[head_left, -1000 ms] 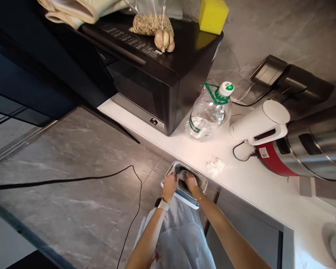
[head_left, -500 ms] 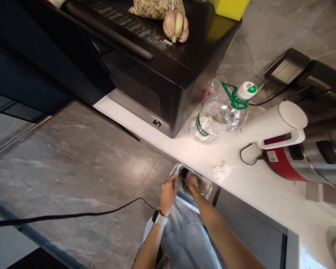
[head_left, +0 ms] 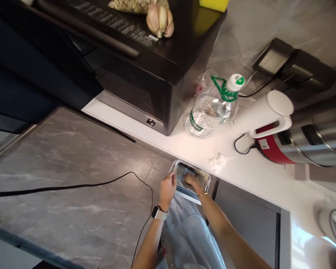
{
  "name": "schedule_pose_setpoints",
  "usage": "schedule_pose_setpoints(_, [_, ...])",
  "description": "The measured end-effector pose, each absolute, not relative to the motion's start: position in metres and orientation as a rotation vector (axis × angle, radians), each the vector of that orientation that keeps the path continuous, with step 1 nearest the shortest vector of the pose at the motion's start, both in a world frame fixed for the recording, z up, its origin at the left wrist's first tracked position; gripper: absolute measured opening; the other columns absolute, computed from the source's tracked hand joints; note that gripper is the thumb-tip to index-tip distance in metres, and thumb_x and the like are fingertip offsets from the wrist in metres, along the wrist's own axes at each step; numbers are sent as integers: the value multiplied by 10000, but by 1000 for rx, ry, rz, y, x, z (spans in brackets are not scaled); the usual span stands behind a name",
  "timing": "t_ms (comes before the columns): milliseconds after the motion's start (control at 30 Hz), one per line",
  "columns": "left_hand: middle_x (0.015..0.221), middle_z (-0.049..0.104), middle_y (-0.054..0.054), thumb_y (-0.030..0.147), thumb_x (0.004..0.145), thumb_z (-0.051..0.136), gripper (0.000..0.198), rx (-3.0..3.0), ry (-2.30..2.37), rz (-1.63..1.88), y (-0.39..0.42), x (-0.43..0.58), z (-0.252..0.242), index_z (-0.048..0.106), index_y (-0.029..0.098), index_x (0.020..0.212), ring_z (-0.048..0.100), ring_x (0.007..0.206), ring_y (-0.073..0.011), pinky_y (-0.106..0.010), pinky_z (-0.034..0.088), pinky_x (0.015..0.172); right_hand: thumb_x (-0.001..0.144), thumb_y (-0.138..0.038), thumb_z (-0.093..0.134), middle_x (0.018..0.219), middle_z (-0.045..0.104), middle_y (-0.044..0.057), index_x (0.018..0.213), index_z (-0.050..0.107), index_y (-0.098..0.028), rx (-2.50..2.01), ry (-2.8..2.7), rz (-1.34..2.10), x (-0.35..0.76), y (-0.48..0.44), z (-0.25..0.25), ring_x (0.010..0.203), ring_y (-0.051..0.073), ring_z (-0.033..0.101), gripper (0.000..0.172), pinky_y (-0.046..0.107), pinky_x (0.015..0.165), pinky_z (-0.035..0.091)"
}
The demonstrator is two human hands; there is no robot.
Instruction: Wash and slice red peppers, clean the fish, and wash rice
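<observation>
A white-rimmed trash bin [head_left: 209,185] stands below the counter edge, with a greyish, crinkled lining inside. At the bin's left rim, my left hand [head_left: 167,188] has its fingers pinched together; what they hold, if anything, is too small to make out. My right hand [head_left: 191,181] reaches down inside the bin, its fingers curled and their tips partly hidden. Something bluish lies beside those fingers. A watch [head_left: 158,213] sits on my left wrist, a thin gold bracelet [head_left: 203,194] on my right.
On the white counter [head_left: 249,179] are a crumpled white tissue [head_left: 218,162], a large water bottle [head_left: 210,110], a white kettle [head_left: 264,114] and a red-and-steel appliance [head_left: 277,151]. Garlic [head_left: 159,20] rests on a black oven [head_left: 145,71]. A black cord [head_left: 72,186] crosses the floor.
The view has shifted slightly. My right hand has moved within the bin, and the pale and dark items beside it no longer show there. My left hand stays at the rim.
</observation>
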State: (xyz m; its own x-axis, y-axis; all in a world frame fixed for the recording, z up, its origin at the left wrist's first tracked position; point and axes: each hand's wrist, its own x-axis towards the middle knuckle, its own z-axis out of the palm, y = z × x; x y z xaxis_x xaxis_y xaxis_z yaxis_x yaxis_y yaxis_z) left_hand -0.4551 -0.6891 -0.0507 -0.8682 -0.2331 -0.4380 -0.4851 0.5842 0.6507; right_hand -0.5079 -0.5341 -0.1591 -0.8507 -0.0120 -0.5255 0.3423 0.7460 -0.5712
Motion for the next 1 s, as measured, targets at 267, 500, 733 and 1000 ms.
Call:
schedule_pose_setpoints(267, [906, 738, -82, 235, 946, 416, 293, 40, 2541, 1121, -605, -477, 2, 655, 209, 1112, 689, 828, -202, -272, 454, 715, 753, -113, 502, 721, 694, 15, 823, 722, -194, 350, 2474, -1090, -434, -457, -64, 688, 162, 618, 245, 251, 673, 459])
schedule_pose_setpoints(500, [983, 741, -67, 236, 939, 451, 268, 695, 2287, 1188, -458, -419, 54, 681, 222, 1077, 689, 882, -194, -273, 465, 755, 699, -122, 497, 544, 588, -23, 567, 610, -160, 706, 2453, -1252, -322, -366, -15, 555, 129, 500, 177, 232, 587, 401])
schedule_pose_setpoints(733, [917, 748, -70, 223, 903, 478, 246, 1111, 1859, 1243, -316, -270, 81, 705, 204, 996, 686, 849, -184, -276, 479, 795, 774, -321, 580, 874, 719, 44, 908, 701, -165, 1394, 2276, -1782, -122, -277, 31, 808, 189, 637, 238, 307, 778, 489])
schedule_pose_setpoints(1000, [936, 723, -128, 263, 853, 521, 218, 774, 1298, 1133, -168, -65, 67, 682, 118, 870, 680, 815, -195, -299, 506, 755, 729, -293, 678, 884, 727, 54, 913, 706, -184, 2327, 1671, -2508, 127, -196, 65, 887, 188, 677, 216, 344, 894, 519])
